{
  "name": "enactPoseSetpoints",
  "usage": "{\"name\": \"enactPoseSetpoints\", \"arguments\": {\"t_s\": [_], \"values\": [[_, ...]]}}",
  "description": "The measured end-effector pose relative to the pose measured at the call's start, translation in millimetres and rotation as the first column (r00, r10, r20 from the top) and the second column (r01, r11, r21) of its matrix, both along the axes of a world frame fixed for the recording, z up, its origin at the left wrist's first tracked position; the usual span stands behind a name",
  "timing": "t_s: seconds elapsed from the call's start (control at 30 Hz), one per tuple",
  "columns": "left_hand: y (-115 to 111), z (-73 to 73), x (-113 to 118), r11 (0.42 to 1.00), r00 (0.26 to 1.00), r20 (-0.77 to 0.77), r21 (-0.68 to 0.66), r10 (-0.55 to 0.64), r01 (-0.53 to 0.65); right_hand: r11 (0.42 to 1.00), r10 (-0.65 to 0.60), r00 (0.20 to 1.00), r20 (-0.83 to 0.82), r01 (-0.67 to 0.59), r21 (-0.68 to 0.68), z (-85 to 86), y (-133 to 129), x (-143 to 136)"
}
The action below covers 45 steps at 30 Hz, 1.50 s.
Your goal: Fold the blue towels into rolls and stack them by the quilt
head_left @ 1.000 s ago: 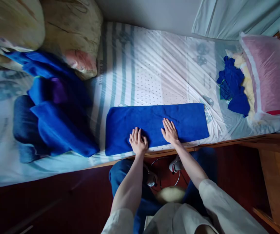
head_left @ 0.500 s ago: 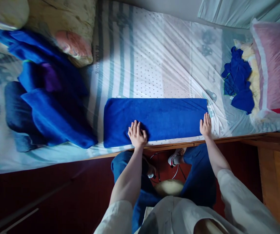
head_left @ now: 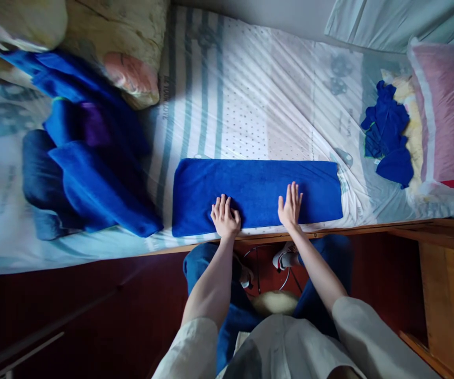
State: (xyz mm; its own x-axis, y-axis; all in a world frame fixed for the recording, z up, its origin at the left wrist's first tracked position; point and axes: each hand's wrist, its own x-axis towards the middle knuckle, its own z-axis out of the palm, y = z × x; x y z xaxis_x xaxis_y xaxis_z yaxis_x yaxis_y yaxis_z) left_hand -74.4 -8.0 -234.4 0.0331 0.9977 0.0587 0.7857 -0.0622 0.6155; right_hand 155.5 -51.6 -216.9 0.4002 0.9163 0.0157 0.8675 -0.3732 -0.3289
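Observation:
A blue towel (head_left: pixel 258 181), folded into a long flat strip, lies along the near edge of the bed. My left hand (head_left: pixel 225 217) rests on its front part, left of the middle, palm down with the fingers stretched out. Farther right, my right hand (head_left: pixel 290 206) lies flat on the same towel, its fingers spread a little. Neither hand grips anything. Slight creases show in the cloth around the left hand.
Left on the bed lie a rumpled blue cloth (head_left: pixel 96 184), dark jeans (head_left: pixel 39 168) and a patterned pillow (head_left: pixel 132 31). To the right are a crumpled blue garment (head_left: pixel 388 121) and a pink pillow (head_left: pixel 448 110). A wooden bed rail (head_left: pixel 369 226) runs along the front.
My right hand has moved left from the towel's right end toward its middle. My left hand stays in nearly the same place on the towel. The view has shifted slightly.

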Motion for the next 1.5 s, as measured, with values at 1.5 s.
{"name": "enactPoseSetpoints", "arguments": {"t_s": [1.5], "values": [[74,0.2,-91,0.979,0.975,0.094,-0.002,-0.203,0.204,0.998,-0.048,0.998,-0.033,0.046,-0.042,-19.9,2,-45]]}}
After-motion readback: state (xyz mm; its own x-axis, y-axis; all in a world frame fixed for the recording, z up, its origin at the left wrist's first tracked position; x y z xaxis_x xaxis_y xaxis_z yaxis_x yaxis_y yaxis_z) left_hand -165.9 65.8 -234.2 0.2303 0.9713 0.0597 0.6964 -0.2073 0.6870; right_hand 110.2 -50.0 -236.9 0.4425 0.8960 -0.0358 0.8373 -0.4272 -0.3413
